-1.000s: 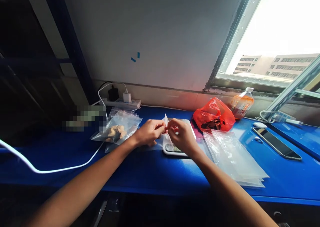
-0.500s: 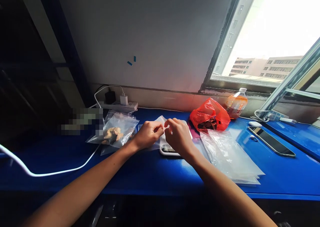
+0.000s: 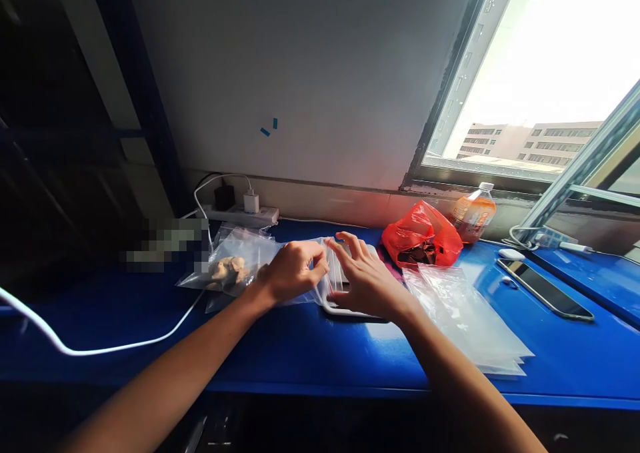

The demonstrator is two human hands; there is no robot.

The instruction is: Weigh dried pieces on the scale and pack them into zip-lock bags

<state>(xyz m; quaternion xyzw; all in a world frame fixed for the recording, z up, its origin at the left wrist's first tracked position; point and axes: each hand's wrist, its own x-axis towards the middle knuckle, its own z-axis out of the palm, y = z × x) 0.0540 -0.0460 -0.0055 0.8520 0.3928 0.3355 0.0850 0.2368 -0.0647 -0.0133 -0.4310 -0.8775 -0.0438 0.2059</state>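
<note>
My left hand [image 3: 300, 266] is closed in a pinch on the edge of a clear plastic bag [image 3: 327, 286] at the middle of the blue table. My right hand [image 3: 367, 276] is just to the right of it, fingers spread apart at the mouth of that bag; whether some fingertips are inside it I cannot tell. Under the hands lies a flat white-rimmed object [image 3: 345, 312], mostly covered. Left of my left hand are clear zip bags [image 3: 250, 243], one holding light brown chunky pieces [image 3: 230, 268].
A red plastic bag [image 3: 419, 230] with dark brown pieces stands behind a stack of clear bags [image 3: 470, 320]. An orange drink bottle [image 3: 474, 213], a phone [image 3: 547, 290] and a white earbud case [image 3: 511, 255] lie rightward. A power strip [image 3: 265, 217] and white cable [image 3: 120, 346] are left.
My right hand has opened from a pinch to spread fingers and shifted slightly right. The bag between my hands looks drawn wider. My left hand keeps its pinch.
</note>
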